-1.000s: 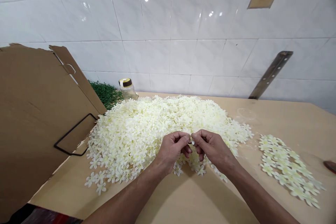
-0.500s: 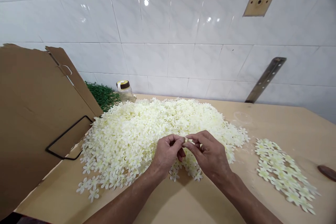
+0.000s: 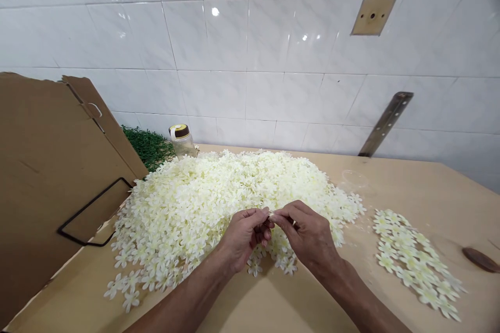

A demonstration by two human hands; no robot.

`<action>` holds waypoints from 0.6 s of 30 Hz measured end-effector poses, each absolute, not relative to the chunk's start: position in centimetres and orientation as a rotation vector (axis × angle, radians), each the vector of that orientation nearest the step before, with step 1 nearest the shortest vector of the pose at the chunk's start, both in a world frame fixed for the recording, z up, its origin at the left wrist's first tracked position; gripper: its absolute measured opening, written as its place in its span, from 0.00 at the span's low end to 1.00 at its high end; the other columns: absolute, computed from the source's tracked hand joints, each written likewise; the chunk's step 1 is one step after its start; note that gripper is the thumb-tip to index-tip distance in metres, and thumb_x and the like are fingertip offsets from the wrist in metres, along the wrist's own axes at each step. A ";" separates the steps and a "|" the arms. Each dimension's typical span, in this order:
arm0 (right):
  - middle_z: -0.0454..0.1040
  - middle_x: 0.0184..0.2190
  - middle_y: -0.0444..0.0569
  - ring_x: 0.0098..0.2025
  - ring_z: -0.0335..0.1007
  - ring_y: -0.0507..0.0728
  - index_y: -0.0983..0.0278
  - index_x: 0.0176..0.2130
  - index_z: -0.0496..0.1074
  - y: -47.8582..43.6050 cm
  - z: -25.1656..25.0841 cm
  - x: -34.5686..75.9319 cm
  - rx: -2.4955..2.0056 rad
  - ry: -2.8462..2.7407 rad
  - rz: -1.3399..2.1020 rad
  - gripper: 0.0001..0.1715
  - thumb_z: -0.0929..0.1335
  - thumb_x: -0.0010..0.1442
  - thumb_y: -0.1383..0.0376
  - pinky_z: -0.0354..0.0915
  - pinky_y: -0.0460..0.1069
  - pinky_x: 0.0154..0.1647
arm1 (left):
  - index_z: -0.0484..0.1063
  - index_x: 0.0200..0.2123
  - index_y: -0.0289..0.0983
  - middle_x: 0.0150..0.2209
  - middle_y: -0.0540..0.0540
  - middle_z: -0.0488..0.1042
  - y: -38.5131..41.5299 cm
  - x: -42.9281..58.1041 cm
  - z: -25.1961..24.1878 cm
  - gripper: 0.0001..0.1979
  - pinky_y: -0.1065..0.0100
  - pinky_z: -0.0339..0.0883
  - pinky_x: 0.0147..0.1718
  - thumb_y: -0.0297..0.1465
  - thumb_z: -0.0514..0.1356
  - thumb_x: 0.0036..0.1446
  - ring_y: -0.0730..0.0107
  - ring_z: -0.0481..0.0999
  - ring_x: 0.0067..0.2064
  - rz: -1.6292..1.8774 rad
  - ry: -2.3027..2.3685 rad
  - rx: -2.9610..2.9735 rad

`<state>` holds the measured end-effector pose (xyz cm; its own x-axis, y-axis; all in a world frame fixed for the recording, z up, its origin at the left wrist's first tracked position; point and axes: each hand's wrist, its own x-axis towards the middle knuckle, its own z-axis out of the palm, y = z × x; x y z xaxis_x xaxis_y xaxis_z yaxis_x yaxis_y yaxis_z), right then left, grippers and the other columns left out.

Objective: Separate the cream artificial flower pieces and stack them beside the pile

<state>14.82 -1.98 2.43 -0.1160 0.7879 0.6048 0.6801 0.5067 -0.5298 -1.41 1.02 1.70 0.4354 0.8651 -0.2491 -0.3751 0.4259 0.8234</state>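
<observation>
Against white tiled wall point(image 3: 219, 93) across the upper frame, above tan tabletop point(image 3: 394, 187) with pale flowers point(image 3: 219, 182) heaped at centre, reaching in with left hand point(image 3: 242, 235) thumb-up from lower left, right hand point(image 3: 308, 229) knuckles-up from lower right. Pinching tiny pale piece point(image 3: 271, 214), too small to identify, between pressed thumbs and fingertips just below centre.

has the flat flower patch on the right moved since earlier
No: against the metal bracket on the wall, the flower patch shows no shift either way.
</observation>
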 end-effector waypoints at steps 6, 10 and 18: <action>0.74 0.29 0.47 0.29 0.70 0.53 0.61 0.33 0.75 -2.1 2.3 14.8 -1.267 -1.823 0.119 0.11 0.67 0.65 0.61 0.66 0.47 0.30 | 0.73 0.27 0.31 0.23 0.47 0.70 1.1 -1.4 1.5 0.18 0.73 0.58 0.20 0.42 0.69 0.50 0.76 0.68 0.23 0.898 0.738 0.748; 0.77 0.34 0.49 0.34 0.73 0.55 0.60 0.38 0.77 -2.0 2.4 14.8 -1.262 -1.839 0.138 0.11 0.65 0.67 0.61 0.69 0.49 0.36 | 0.74 0.29 0.31 0.25 0.47 0.71 1.1 -1.4 1.2 0.18 0.73 0.59 0.20 0.41 0.71 0.47 0.76 0.68 0.23 0.909 0.735 0.757; 0.79 0.32 0.48 0.31 0.74 0.56 0.58 0.34 0.78 -2.3 2.8 14.5 -1.392 -1.739 0.255 0.13 0.67 0.64 0.55 0.70 0.50 0.33 | 0.74 0.27 0.32 0.20 0.48 0.70 0.9 -1.2 1.1 0.21 0.72 0.59 0.21 0.47 0.67 0.50 0.76 0.67 0.21 0.928 0.831 0.882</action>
<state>14.46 -2.28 2.78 0.0035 0.8702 0.4926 0.6921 0.3535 -0.6293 -1.24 0.90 1.13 0.3640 0.9078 -0.2084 -0.3069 0.3282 0.8934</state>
